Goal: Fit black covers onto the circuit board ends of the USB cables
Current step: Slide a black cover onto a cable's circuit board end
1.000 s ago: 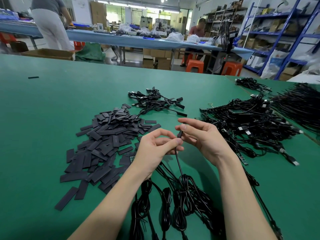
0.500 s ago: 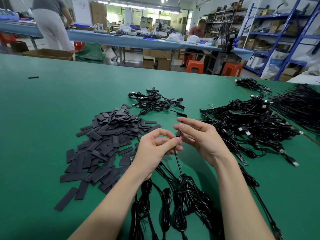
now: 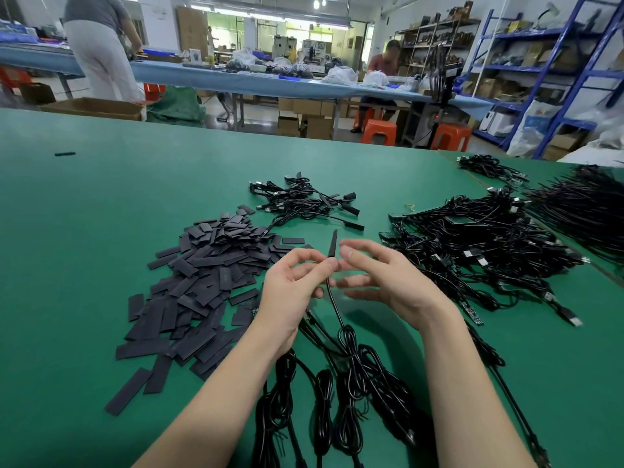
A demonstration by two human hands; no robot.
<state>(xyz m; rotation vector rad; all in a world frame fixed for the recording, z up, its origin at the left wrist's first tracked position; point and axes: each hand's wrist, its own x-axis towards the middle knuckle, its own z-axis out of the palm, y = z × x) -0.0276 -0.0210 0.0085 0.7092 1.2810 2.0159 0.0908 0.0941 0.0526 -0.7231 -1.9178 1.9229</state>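
The cable (image 3: 332, 295) is pinched upright by the left hand (image 3: 290, 292) — its covered end (image 3: 333, 244) just above the fingertips — while the right hand (image 3: 385, 278), loosely open and empty, hovers beside, seemingly for checking the fit.

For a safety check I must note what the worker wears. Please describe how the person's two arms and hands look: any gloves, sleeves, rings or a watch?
Both hands are bare: the left hand and the right hand have no gloves, and no rings are visible. Both forearms are uncovered to the bottom edge of the picture, so no sleeves show. No watch, wrist strap or bracelet is visible. The fingernails look short and unpainted.
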